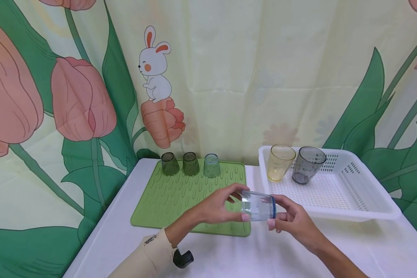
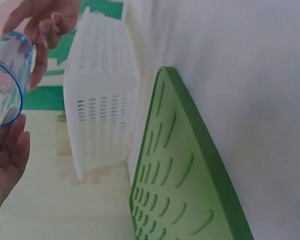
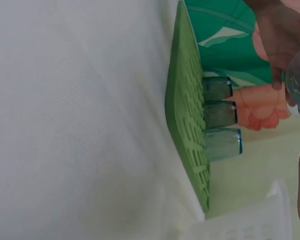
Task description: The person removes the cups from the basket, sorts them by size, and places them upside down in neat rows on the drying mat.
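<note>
A clear, bluish drinking glass [image 1: 257, 207] lies sideways in the air between both hands, over the mat's right edge. My left hand [image 1: 217, 204] holds its left end between thumb and fingers. On the darker blue right end, the thumb and fingers of my right hand [image 1: 293, 220] pinch the rim area. In the left wrist view the glass [image 2: 22, 55] is cut off by the frame edge. Only part of the glass [image 3: 297, 77] appears in the right wrist view.
Upside-down glasses, two dark [image 1: 170, 164] and one bluish [image 1: 212, 166], stand along the back of a green ridged mat [image 1: 187, 200]. To the right, a white basket [image 1: 372, 210] holds a yellow glass [image 1: 279, 164] and a grey glass [image 1: 308, 165]. A printed curtain [image 1: 222, 77] hangs behind.
</note>
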The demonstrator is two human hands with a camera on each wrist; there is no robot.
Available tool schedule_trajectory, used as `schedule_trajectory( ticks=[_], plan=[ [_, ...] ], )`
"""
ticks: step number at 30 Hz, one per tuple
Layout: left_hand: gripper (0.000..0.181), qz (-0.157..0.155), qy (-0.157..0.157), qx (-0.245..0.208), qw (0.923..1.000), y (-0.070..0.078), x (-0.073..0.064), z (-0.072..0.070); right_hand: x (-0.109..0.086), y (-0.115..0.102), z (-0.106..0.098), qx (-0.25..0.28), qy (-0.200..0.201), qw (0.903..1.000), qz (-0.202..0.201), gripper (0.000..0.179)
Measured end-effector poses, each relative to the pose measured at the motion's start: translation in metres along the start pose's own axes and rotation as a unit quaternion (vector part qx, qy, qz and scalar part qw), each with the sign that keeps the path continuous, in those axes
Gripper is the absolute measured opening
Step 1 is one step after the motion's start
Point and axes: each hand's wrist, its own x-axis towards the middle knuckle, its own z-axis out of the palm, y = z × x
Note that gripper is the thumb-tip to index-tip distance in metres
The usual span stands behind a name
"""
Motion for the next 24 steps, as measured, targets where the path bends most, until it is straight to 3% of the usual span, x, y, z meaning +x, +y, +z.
schedule_trajectory(
  ticks=[9,15,24],
  plan=[
    [0.070,0.006,-0.016,-0.009,0.9998,-0.006,-0.007,-0.004,0.010,-0.013,0.007,0.039,-0.014,0.9970,-0.065,0.050],
    [0.071,0.005,-0.025,0.011,0.9996,-0.011,-0.011,-0.003,0.018,-0.021,0.012,0.012,-0.010,0.9985,-0.053,0.050],
    [0.074,-0.023,-0.021,0.006,0.9995,-0.018,-0.021,-0.007,0.033,-0.027,0.020,-0.030,-0.025,0.9985,-0.038,0.049]
  ],
)
